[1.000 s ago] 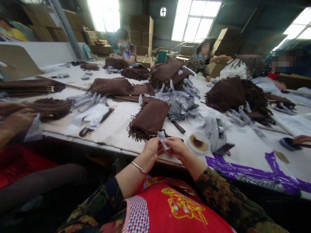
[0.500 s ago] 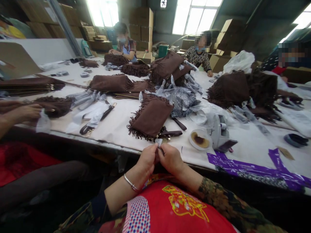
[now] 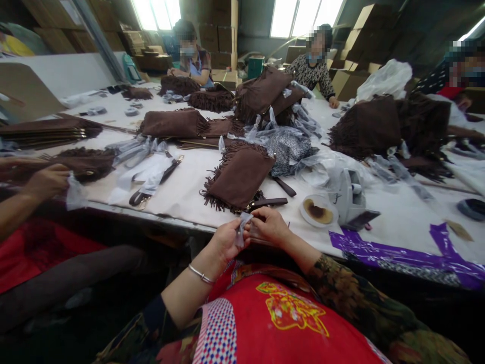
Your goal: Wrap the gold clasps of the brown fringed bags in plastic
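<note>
A small piece of clear plastic wrap (image 3: 242, 228) is pinched in my left hand (image 3: 224, 241), close to the table's front edge. My right hand (image 3: 272, 226) has its fingers closed at the wrap's right side, their tips partly hidden. Just beyond both hands lies a brown fringed pouch (image 3: 242, 177), flat on the table. Its dark wrist strap (image 3: 270, 201) stretches right from the near corner, by a gold-coloured metal fitting. A second strap end (image 3: 285, 186) sticks out behind it.
A tape dispenser (image 3: 350, 194) and a round dish with brown residue (image 3: 319, 211) stand right of the pouch. Purple tape (image 3: 390, 255) runs along the front edge. More fringed pouches (image 3: 261, 93) are heaped behind. At left, a co-worker's hand (image 3: 47, 183) holds plastic.
My hands have drawn slightly apart, and more of the plastic wrap shows in my left hand. The camera view has shifted a little. The co-worker's hand at left has moved slightly.
</note>
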